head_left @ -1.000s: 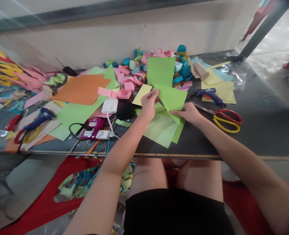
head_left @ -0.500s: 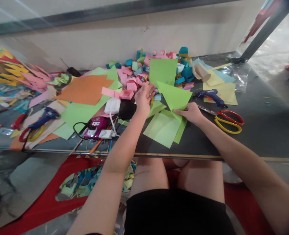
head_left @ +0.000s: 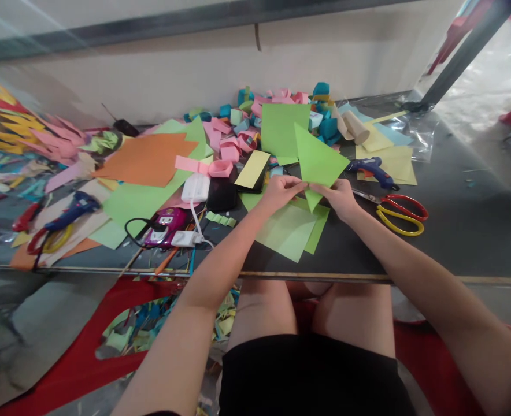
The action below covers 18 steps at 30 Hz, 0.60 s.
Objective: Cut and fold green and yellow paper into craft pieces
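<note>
A sheet of bright green paper [head_left: 320, 156] is held up with its corners pointing up and down. My left hand [head_left: 281, 193] pinches its lower left edge. Close beside it, my right hand [head_left: 337, 195] pinches the same edge, thumb and fingers pressed together. Below both hands, pale green sheets [head_left: 288, 231] lie on the black table [head_left: 463, 231]. Another green sheet [head_left: 284, 130] rests against the heap of paper pieces behind. To the left of the held paper lies a pale yellow strip [head_left: 253, 169] on a dark flat object.
Scissors [head_left: 400, 215] with red and yellow handles and a blue glue gun [head_left: 374, 170] lie right of my hands. A purple power socket [head_left: 166, 225] with cables sits left, near orange paper [head_left: 147, 159]. Pink paper loops [head_left: 221, 169] are piled behind.
My left hand has come down and right onto the green sheet's edge, beside my right hand. The sheet has turned and moved slightly right, and the yellow strip is now uncovered.
</note>
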Tool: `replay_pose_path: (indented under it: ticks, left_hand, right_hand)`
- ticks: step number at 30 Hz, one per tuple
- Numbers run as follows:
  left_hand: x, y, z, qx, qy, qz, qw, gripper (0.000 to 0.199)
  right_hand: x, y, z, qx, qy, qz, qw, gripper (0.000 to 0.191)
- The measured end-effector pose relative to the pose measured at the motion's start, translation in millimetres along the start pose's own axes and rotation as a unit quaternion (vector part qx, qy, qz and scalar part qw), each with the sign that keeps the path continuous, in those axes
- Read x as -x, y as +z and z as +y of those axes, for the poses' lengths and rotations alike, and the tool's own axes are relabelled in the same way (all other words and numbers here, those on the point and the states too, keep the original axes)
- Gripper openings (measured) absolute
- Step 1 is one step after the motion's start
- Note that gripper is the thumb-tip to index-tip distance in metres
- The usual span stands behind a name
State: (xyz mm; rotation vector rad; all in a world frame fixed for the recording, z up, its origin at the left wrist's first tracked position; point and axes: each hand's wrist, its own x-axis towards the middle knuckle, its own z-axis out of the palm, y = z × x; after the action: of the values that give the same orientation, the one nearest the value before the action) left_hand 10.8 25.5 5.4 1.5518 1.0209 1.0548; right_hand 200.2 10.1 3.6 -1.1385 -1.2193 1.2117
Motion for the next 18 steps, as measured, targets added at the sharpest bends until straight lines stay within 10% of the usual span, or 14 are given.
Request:
replay_pose_path:
  ticks: [7,18]
  left_hand:
    - [-1,-9.6,4,-0.004,-0.034,0.022,0.999,0.043]
    - [3,-3.3,11,0.006,-0.053,-0.089,0.995,0.039]
  right_hand:
    - [-4,-5,-4,0.017,-0.042,0.052,0.998,0.055]
    - [-2,-7,-7,0.045,-0.106,0.107,0.988,0.061]
